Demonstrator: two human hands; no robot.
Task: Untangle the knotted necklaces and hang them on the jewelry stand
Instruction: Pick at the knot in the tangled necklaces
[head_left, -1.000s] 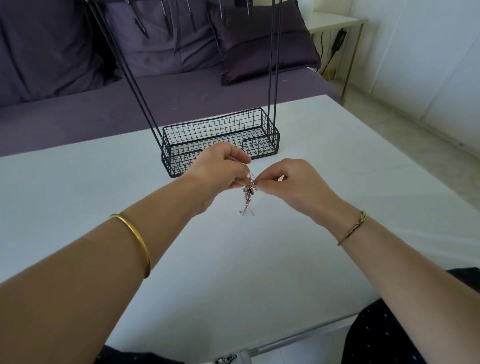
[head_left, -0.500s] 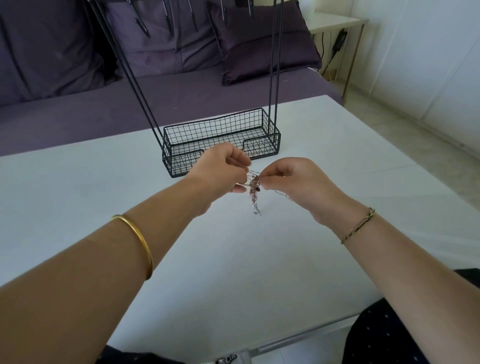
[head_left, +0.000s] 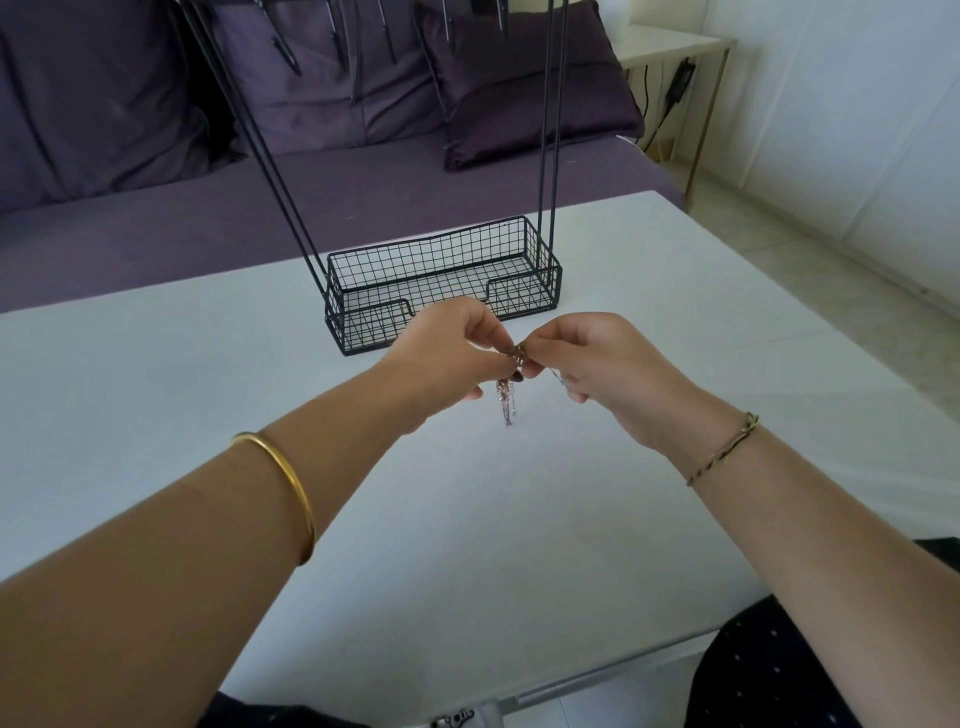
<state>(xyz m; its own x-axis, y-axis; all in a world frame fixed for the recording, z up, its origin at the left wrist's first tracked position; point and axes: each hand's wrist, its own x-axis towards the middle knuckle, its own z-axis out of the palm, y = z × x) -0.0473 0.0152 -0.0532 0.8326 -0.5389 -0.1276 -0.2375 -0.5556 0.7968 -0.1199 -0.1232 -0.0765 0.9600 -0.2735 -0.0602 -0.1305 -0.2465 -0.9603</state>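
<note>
Rose-gold knotted necklaces (head_left: 508, 397) pinched by left hand (head_left: 441, 358) and right hand (head_left: 605, 366) fingers (head_left: 543, 344) over the table (head_left: 156, 415), before the far-edge jewelry stand (head_left: 551, 275); untangling step, likely needing one strand teased loose.

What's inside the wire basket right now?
Nothing shows in the basket, only the white table through its mesh. The left hand covers part of its front, so that spot cannot be checked.

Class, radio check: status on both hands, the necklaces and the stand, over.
Left grip and right grip pinch the knotted necklaces above the table. Knot not yet undone, chain ends dangling. Jewelry stand just behind, nothing in the way.
</note>
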